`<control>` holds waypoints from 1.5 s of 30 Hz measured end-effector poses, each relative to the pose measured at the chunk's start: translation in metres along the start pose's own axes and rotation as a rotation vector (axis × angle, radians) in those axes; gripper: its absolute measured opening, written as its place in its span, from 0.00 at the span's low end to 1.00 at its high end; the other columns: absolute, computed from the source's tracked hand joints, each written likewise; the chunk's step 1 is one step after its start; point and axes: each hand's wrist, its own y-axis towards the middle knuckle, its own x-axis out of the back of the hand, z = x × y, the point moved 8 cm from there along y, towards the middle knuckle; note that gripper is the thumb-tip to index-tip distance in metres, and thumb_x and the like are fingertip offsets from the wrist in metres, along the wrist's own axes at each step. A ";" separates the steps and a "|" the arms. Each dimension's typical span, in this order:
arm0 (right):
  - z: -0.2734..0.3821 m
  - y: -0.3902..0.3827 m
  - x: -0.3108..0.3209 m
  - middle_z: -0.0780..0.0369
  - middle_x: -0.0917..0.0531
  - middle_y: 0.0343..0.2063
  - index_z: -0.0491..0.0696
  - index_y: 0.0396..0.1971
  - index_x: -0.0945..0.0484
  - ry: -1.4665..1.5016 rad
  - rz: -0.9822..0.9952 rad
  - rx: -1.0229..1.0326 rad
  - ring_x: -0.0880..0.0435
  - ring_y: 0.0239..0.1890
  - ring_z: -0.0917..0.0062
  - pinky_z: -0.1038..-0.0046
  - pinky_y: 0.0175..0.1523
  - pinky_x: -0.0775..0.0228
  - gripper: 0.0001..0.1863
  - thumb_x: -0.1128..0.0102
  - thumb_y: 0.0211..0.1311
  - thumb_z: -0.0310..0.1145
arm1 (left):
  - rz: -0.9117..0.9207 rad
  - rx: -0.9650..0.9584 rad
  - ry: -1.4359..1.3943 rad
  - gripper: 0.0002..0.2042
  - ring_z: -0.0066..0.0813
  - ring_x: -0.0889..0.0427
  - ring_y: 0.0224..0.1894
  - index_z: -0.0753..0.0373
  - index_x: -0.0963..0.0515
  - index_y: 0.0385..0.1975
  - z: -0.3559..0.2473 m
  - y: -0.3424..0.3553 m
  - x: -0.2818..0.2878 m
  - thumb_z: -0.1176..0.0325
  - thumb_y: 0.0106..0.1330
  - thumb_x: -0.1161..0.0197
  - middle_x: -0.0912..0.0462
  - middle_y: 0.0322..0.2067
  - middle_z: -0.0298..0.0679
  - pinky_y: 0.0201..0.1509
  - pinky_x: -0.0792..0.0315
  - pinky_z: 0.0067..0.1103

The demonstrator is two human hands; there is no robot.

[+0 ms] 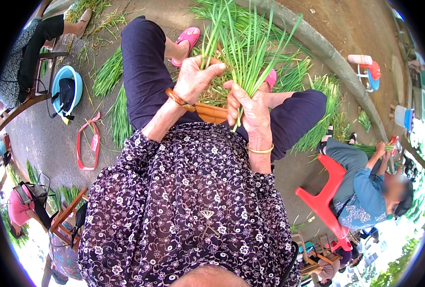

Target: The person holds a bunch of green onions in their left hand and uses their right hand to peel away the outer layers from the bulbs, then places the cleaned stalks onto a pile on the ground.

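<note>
My left hand (193, 79), with an amber bangle at its wrist, is closed around a small bunch of chives (213, 36) that points away from me. Beside it, my right hand (250, 107), wearing a thin gold bangle, grips a larger bunch of chives (250, 62) between thumb and fingers. The leaves of this bunch fan out at the far end, while a few short ends stick out below the hand. The two hands are a little apart, above the space between my knees. More cut chives (293, 74) lie on the ground beyond and to the right.
Chive bundles (109, 71) lie left of my leg. Further left are a blue basin (78, 91) with a black bag in it and a red strap loop (88, 143). A red plastic stool (324, 196) and a seated co-worker (365, 191) are at right, near a concrete curb (336, 62).
</note>
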 end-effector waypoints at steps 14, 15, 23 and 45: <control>0.034 -0.016 0.028 0.67 0.36 0.13 0.38 0.37 0.32 0.205 0.071 0.173 0.40 0.08 0.88 0.85 0.09 0.46 0.13 0.55 0.59 0.33 | -0.241 0.079 -0.331 0.04 0.10 0.43 0.07 0.65 0.28 0.24 0.042 0.045 0.074 0.75 0.50 0.40 0.32 0.13 0.30 0.07 0.53 0.10; 0.036 -0.017 0.029 0.67 0.36 0.13 0.38 0.37 0.32 0.202 0.072 0.182 0.41 0.08 0.88 0.85 0.09 0.47 0.13 0.55 0.59 0.33 | -0.255 0.082 -0.325 0.04 0.10 0.43 0.07 0.64 0.28 0.24 0.045 0.046 0.077 0.76 0.49 0.40 0.32 0.13 0.30 0.07 0.53 0.10; 0.041 -0.015 0.028 0.69 0.38 0.11 0.39 0.42 0.34 0.232 0.080 0.231 0.44 0.08 0.89 0.86 0.09 0.51 0.15 0.55 0.59 0.33 | -0.159 0.231 -0.135 0.05 0.10 0.46 0.06 0.64 0.30 0.24 0.059 0.039 0.066 0.71 0.54 0.43 0.32 0.14 0.30 0.06 0.54 0.10; 0.013 0.010 0.019 0.61 0.23 0.23 0.43 0.28 0.29 0.224 -0.115 0.204 0.44 0.06 0.91 0.87 0.08 0.52 0.05 0.45 0.50 0.26 | 0.353 0.051 -0.131 0.22 0.06 0.43 0.14 0.63 0.35 0.48 0.010 -0.018 -0.019 0.73 0.50 0.40 0.27 0.32 0.28 0.12 0.51 0.07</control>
